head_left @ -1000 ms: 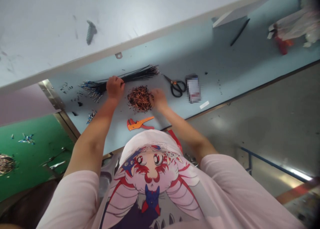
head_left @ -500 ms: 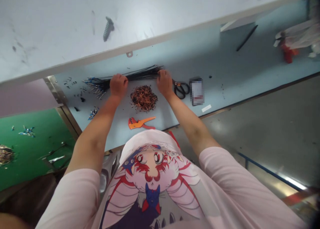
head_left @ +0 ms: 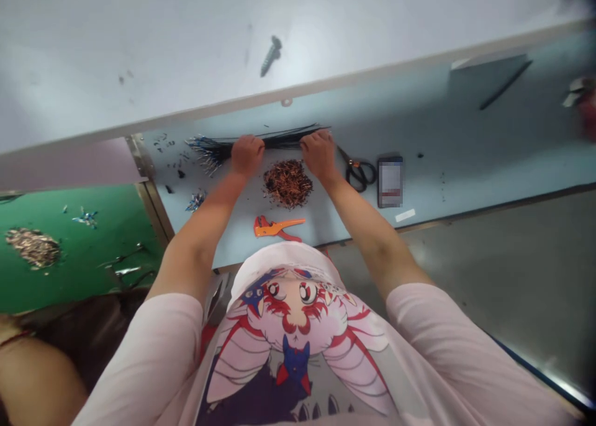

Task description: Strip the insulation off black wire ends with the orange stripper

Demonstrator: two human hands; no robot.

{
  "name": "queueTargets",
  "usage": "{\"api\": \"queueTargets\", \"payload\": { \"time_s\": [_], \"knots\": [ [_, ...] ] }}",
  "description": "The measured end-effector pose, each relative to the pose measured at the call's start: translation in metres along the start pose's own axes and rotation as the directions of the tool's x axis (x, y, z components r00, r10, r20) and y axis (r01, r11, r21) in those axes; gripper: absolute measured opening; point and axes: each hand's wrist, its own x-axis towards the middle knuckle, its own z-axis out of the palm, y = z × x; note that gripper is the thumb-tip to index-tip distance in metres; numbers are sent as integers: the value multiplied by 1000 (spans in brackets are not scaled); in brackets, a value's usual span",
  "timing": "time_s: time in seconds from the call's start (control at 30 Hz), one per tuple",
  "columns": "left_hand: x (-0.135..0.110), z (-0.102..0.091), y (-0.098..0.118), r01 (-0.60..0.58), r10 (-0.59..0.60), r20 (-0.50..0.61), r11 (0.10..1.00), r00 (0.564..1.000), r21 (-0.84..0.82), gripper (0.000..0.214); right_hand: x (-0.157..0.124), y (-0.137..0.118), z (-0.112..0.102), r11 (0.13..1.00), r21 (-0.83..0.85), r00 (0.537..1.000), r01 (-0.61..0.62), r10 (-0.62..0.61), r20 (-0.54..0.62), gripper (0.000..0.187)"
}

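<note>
A long bundle of thin black wires (head_left: 282, 141) with blue and silvery ends lies across the pale blue table (head_left: 428, 184). My left hand (head_left: 248, 154) is closed round it near the blue-tipped end. My right hand (head_left: 319, 154) grips the bundle toward its other end, where loose strands stick out past my fingers. Just below the wires sits a heap of small copper-coloured clippings (head_left: 288, 184). Nearer to me lies an orange and red wire stripper (head_left: 278, 227). Black-handled scissors (head_left: 359, 172) rest to the right of my right hand.
A white shelf (head_left: 186, 47) with a screw (head_left: 270, 56) overhangs the table's back. A phone (head_left: 390, 182) and a white label (head_left: 405, 215) lie right of the scissors. Small blue-tipped pieces (head_left: 195, 201) lie at left. Another person's arm (head_left: 37, 376) shows by a green table (head_left: 112, 218).
The camera view has swung left, so everything on the table appears farther right. My right hand has shifted slightly along the wires toward my left; both hands still grip the bundle.
</note>
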Motion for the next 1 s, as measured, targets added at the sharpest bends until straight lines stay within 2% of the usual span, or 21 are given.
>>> {"api": "queueTargets", "payload": {
  "time_s": [0.13,0.3,0.47,0.53,0.67,0.77,0.83,0.93,1.0],
  "knots": [
    [-3,-1,-10,-1,2,-20,999,1000,33,15,1,10,-13,1000,-7,999,-18,18,-27,25],
    [-11,-2,-31,68,-64,-54,996,996,63,14,-12,40,-45,991,-103,990,-88,76,-116,28],
    [-14,-7,-39,95,-95,-22,995,995,16,9,-26,56,-66,970,-164,980,-178,160,-118,27],
    [-15,-9,-36,123,-123,-6,992,992,-23,7,-30,57,-70,956,-188,969,-227,203,-139,25],
    [-15,-14,-30,142,-142,21,990,990,-19,5,-36,64,-83,940,-224,950,-259,206,-236,22],
    [-14,-19,-28,125,-124,22,992,992,-9,5,-43,79,-105,929,-232,917,-290,200,-346,28],
    [-13,-23,-24,111,-111,-1,994,994,-11,6,-52,89,-124,938,-224,900,-264,156,-406,32],
    [-20,-28,-7,67,-68,-83,998,994,-15,30,-70,95,-148,960,-216,891,-180,66,-450,35],
    [-34,-32,17,15,-18,-147,1000,989,-25,53,-86,89,-157,966,-206,886,-155,43,-462,35]
  ]
}}
